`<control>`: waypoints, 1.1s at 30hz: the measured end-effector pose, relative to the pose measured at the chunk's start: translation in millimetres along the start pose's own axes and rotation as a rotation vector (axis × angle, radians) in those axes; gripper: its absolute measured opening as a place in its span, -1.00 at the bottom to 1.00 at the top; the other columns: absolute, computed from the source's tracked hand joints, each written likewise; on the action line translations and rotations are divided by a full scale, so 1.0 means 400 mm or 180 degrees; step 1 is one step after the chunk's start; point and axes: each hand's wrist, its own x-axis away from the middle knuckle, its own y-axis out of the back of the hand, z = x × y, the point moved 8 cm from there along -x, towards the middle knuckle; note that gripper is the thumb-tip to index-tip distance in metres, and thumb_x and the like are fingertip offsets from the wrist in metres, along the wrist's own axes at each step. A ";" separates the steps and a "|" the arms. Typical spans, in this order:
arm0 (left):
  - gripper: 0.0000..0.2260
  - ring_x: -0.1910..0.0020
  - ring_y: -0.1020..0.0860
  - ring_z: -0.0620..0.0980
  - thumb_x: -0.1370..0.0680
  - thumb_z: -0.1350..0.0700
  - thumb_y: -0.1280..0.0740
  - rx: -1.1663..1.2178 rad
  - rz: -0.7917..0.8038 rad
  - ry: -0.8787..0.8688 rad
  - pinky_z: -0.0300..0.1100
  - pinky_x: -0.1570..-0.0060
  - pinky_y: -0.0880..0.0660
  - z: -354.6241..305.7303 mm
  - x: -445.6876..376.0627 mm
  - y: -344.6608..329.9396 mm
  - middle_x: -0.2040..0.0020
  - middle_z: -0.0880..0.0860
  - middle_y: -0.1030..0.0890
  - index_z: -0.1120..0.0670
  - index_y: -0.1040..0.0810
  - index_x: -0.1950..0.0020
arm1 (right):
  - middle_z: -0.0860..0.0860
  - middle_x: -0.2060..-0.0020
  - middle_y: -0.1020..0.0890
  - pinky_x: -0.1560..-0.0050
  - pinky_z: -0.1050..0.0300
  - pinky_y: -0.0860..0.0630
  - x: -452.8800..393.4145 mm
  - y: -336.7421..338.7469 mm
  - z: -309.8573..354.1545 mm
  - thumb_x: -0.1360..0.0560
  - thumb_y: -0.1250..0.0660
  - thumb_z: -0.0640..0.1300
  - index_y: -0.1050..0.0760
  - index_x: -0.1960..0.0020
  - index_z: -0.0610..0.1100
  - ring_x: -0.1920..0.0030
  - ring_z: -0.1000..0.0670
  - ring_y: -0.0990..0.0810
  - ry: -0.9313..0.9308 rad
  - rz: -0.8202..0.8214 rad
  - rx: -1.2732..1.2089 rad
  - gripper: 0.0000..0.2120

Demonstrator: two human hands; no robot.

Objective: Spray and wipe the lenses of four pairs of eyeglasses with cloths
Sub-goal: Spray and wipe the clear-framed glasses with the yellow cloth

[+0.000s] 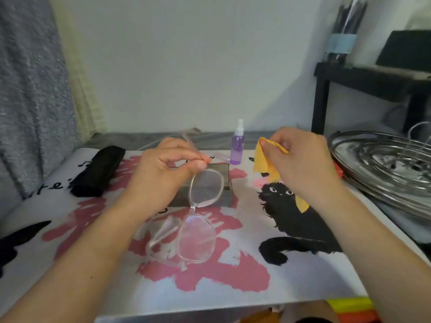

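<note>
The left hand pinches the clear glasses at the top corner of the frame, thumb and forefinger closed on the hinge end; this grip sits just above the upper lens. The glasses hang down from it toward the person, one lens below the other, held over the bench. The lower temple is folded out to the left of the lower lens, and the upper temple runs up and back behind the left hand. The right hand pinches a yellow cloth between thumb and fingers; the cloth droops below that grip, to the right of the glasses and apart from them. A purple spray bottle stands upright behind the glasses, between the two hands. A grey box lies behind the upper lens. A black case lies well to the left of the glasses.
</note>
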 end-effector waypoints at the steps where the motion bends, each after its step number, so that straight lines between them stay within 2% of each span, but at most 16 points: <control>1: -0.94 -0.02 -0.60 -0.04 -0.44 0.09 -0.54 0.0095 0.0080 -0.0015 -0.15 -0.15 -0.48 -0.032 0.006 -0.007 0.13 -0.09 -0.70 -0.08 -0.76 0.13 | 0.16 0.39 -0.56 0.33 0.23 -0.48 0.012 0.005 0.033 -0.56 -0.41 0.03 -0.60 0.12 0.07 0.35 0.15 -0.53 -0.0009 0.0615 -0.0352 -0.91; 2: -0.93 -0.01 -0.60 -0.05 -0.43 0.10 -0.53 0.0180 0.0245 0.0004 -0.20 -0.13 -0.47 -0.062 0.016 -0.023 0.14 -0.07 -0.70 -0.04 -0.76 0.12 | 0.16 0.39 -0.52 0.36 0.35 -0.43 0.033 0.018 0.075 -0.53 -0.45 0.01 -0.63 0.00 0.15 0.38 0.19 -0.49 0.0090 0.1107 -0.0692 -0.94; 4: -0.93 0.01 -0.62 -0.08 -0.43 0.10 -0.55 0.0302 0.0638 0.0103 -0.26 -0.12 -0.46 -0.105 0.039 -0.063 0.14 -0.07 -0.70 0.00 -0.76 0.10 | 0.10 0.37 -0.44 0.33 0.39 -0.34 0.082 0.042 0.145 -0.50 -0.49 0.01 -0.61 -0.13 0.28 0.39 0.18 -0.43 0.0575 0.1561 -0.0881 -0.74; 6: -0.91 0.05 -0.63 -0.17 -0.44 0.14 -0.55 0.0392 0.1051 0.0207 -0.32 -0.07 -0.47 -0.128 0.072 -0.110 0.13 -0.13 -0.71 -0.05 -0.76 0.12 | 0.02 0.28 -0.57 0.22 0.27 -0.46 0.137 0.034 0.188 -0.49 -0.49 0.01 -0.62 -0.13 0.31 0.33 0.13 -0.50 0.0957 0.1703 -0.0955 -0.73; 8: -0.76 0.07 -0.64 -0.23 -0.46 0.25 -0.51 0.0535 0.1323 0.0360 -0.33 -0.02 -0.50 -0.149 0.110 -0.153 0.12 -0.16 -0.72 -0.13 -0.75 0.16 | 0.08 0.21 -0.68 0.05 0.04 -0.55 0.185 0.019 0.212 -0.52 -0.47 -0.05 -0.68 -0.08 0.17 0.18 0.04 -0.62 0.1088 0.1701 -0.1131 -0.82; 9: -0.73 0.07 -0.64 -0.22 -0.48 0.29 -0.48 0.0571 0.1363 0.0449 -0.30 -0.02 -0.53 -0.153 0.129 -0.167 0.10 -0.14 -0.73 -0.12 -0.76 0.17 | 0.10 0.22 -0.68 0.04 0.02 -0.55 0.202 0.019 0.214 -0.54 -0.45 -0.08 -0.70 0.01 0.10 0.17 0.05 -0.63 0.1096 0.1630 -0.1182 -0.90; 11: -0.77 0.04 -0.64 -0.16 -0.51 0.34 -0.45 0.0545 0.1322 0.0568 -0.22 -0.06 -0.57 -0.154 0.161 -0.179 0.05 -0.03 -0.74 0.01 -0.76 0.14 | 0.11 0.32 -0.62 0.19 0.10 -0.49 0.232 0.029 0.204 -0.57 -0.42 -0.09 -0.62 0.22 0.06 0.26 0.08 -0.57 0.1088 0.1491 -0.1118 -0.80; 13: -0.86 -0.01 -0.65 -0.08 -0.56 0.32 -0.41 0.0540 0.1196 0.0726 -0.18 -0.06 -0.56 -0.138 0.192 -0.165 -0.01 0.06 -0.73 0.14 -0.74 -0.02 | 0.19 0.41 -0.54 0.34 0.27 -0.32 0.260 0.043 0.180 -0.59 -0.38 -0.05 -0.56 0.31 0.02 0.36 0.13 -0.46 0.0955 0.1416 -0.1007 -0.71; 14: -0.82 -0.02 -0.66 -0.05 -0.59 0.32 -0.38 0.0613 0.1033 0.0843 -0.19 -0.04 -0.56 -0.120 0.211 -0.141 -0.03 0.08 -0.72 0.12 -0.73 -0.08 | 0.19 0.45 -0.49 0.37 0.29 -0.27 0.275 0.051 0.163 -0.60 -0.37 -0.03 -0.56 0.32 -0.02 0.40 0.15 -0.41 0.0850 0.1388 -0.0914 -0.69; 16: -0.66 0.11 -0.60 -0.03 -0.58 0.41 -0.28 0.0963 0.0534 0.1158 -0.21 0.06 -0.50 -0.081 0.258 -0.078 0.07 0.07 -0.69 0.03 -0.74 -0.02 | 0.13 0.47 -0.41 0.40 0.29 -0.24 0.304 0.063 0.130 -0.60 -0.34 0.02 -0.54 0.32 -0.15 0.43 0.13 -0.34 0.0638 0.1377 -0.0713 -0.62; 18: -0.62 0.22 -0.51 -0.03 -0.50 0.45 -0.24 0.1278 0.0143 0.1478 -0.21 0.15 -0.44 -0.054 0.317 -0.033 0.17 0.07 -0.64 0.05 -0.74 0.10 | 0.08 0.50 -0.38 0.40 0.26 -0.26 0.330 0.069 0.102 -0.59 -0.31 0.07 -0.53 0.28 -0.26 0.45 0.10 -0.31 0.0482 0.1436 -0.0486 -0.56; 22: -0.62 0.19 -0.55 0.01 -0.39 0.42 -0.23 0.1334 0.0501 0.1811 -0.16 0.10 -0.47 -0.048 0.393 -0.046 0.12 0.13 -0.65 0.10 -0.74 0.02 | -0.20 0.41 -0.41 0.38 0.12 -0.20 0.345 0.075 0.080 -0.58 -0.30 0.10 -0.50 0.26 -0.33 0.42 0.08 -0.26 0.0265 0.1325 -0.0420 -0.51; 25: -0.61 0.14 -0.58 0.06 -0.37 0.32 -0.23 0.0978 0.0535 0.1824 0.02 0.02 -0.36 -0.041 0.387 -0.035 0.11 0.15 -0.65 0.06 -0.73 -0.04 | -0.12 0.39 -0.49 0.37 0.16 -0.22 0.337 0.076 0.064 -0.59 -0.31 0.07 -0.53 0.25 -0.30 0.42 0.09 -0.30 -0.0031 0.1054 -0.0575 -0.55; 28: -0.73 0.18 -0.62 0.01 -0.52 0.31 -0.34 0.0828 0.0483 0.1727 -0.09 0.02 -0.42 -0.046 0.375 -0.028 0.09 0.16 -0.65 0.02 -0.73 -0.06 | 0.16 0.50 -0.47 0.40 0.28 -0.26 0.333 0.080 0.055 -0.61 -0.31 0.03 -0.56 0.29 -0.18 0.44 0.13 -0.34 -0.0212 0.0878 -0.0760 -0.62; 30: -0.84 0.20 -0.62 -0.01 -0.55 0.25 -0.42 0.0888 0.0446 0.1663 -0.20 0.05 -0.51 -0.053 0.376 -0.032 0.08 0.11 -0.69 0.04 -0.73 -0.03 | 0.18 0.52 -0.43 0.40 0.30 -0.27 0.334 0.079 0.052 -0.61 -0.32 0.02 -0.56 0.29 -0.15 0.45 0.14 -0.34 -0.0221 0.0833 -0.0833 -0.63; 33: -0.91 0.27 -0.62 -0.07 -0.51 0.23 -0.42 0.0860 0.0048 0.1629 -0.33 0.15 -0.54 -0.055 0.382 -0.016 0.21 0.01 -0.71 0.18 -0.72 0.08 | 0.11 0.53 -0.38 0.40 0.27 -0.27 0.346 0.068 0.042 -0.60 -0.33 0.04 -0.58 0.29 -0.12 0.45 0.13 -0.32 -0.0247 0.0782 -0.0930 -0.64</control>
